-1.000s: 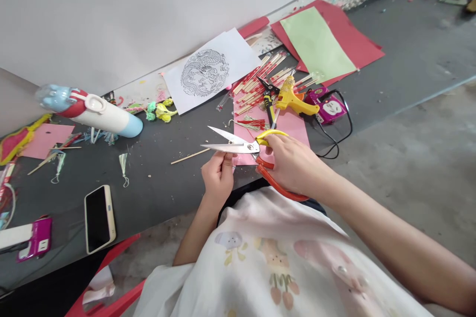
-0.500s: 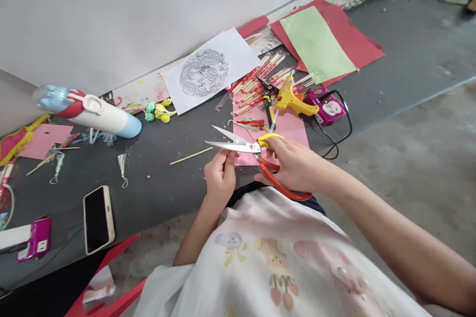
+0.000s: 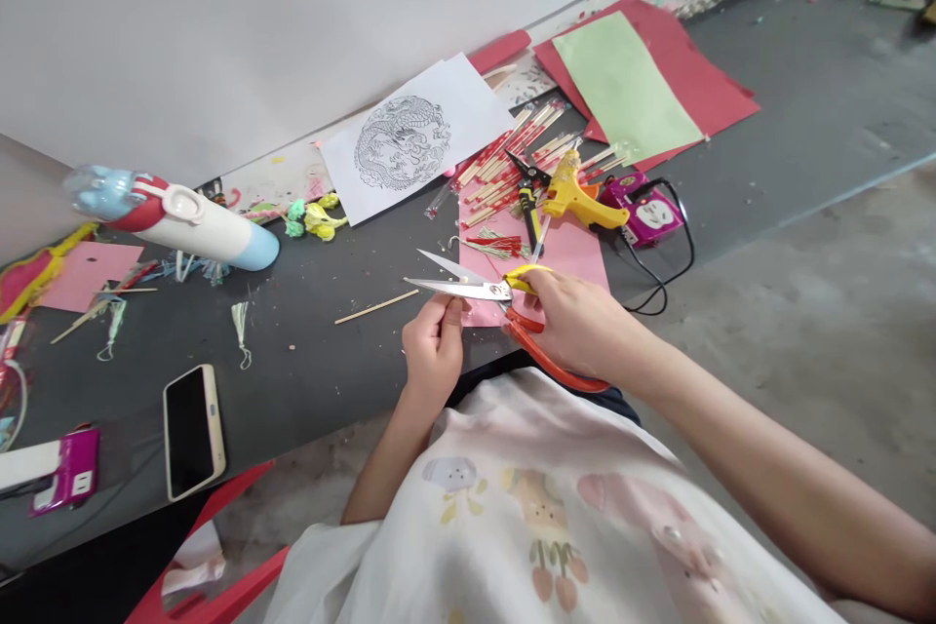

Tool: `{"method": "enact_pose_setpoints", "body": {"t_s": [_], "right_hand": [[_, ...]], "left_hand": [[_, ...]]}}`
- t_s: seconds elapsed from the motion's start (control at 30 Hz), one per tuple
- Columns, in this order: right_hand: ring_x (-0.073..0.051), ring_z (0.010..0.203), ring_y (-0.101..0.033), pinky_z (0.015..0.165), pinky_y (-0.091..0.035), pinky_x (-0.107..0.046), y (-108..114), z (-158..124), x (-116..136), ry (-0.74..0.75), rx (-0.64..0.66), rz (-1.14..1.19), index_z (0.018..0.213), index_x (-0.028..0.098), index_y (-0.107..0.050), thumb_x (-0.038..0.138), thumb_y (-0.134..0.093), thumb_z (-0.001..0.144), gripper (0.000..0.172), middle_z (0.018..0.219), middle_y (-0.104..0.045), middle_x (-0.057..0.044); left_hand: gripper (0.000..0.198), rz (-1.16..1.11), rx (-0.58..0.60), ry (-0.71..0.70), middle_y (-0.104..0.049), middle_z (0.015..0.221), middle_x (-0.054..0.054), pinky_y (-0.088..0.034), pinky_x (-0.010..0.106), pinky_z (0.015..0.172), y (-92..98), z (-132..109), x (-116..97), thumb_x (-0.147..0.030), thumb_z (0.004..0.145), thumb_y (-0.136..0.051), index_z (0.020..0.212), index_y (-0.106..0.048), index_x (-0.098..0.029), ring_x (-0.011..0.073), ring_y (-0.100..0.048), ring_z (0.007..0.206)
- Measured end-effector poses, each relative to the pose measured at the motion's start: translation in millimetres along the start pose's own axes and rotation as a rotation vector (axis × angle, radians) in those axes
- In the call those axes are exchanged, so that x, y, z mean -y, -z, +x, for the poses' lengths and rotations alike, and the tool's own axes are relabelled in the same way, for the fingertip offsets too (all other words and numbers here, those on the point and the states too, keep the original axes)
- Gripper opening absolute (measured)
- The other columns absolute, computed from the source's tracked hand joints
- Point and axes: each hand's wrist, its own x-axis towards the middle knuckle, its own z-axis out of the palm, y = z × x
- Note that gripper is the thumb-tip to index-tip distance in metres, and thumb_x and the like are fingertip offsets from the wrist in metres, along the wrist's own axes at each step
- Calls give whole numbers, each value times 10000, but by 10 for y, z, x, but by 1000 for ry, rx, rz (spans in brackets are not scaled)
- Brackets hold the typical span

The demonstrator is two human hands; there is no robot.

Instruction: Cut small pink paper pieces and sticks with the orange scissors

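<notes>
I see a dark grey table, dragon drawing at its back, phone far left of the drawing, glue gun right of it, bottle left of it.

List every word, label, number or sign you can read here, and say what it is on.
No readable text in this view.
White sheet: a printed dragon drawing, no words.
Bottle: colour bands only; no lettering shows.
Phone: screen dark.
Power strips: socket marks too small to read.
</notes>
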Motion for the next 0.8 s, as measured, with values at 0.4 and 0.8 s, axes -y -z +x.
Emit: {"method": "enact_pose_setpoints", "body": {"t_s": [0.4,0.8], "right_hand": [[-223,830,-622,660,-423,-291,-30,31,-17,-18,3,-10,1103,141,-559,358,-521,799,376,967,-668,-91],[-213,745,-623,576,-374,-277,20,-3,44,-11,10,-92,1009,150,-600,368,-480,805,322,897,-673,-83]], "left_hand": [[258,-11,-15,-21,-608,650,-7,-393,197,575,18,-17,-25,-349,903,-450,807,-613,-174,88,-535,573],[276,7,-11,-17,-613,637,2,-393,198,552,32,-56,-70,-357,903,-447,818,-630,-168,90,-533,555]]}}
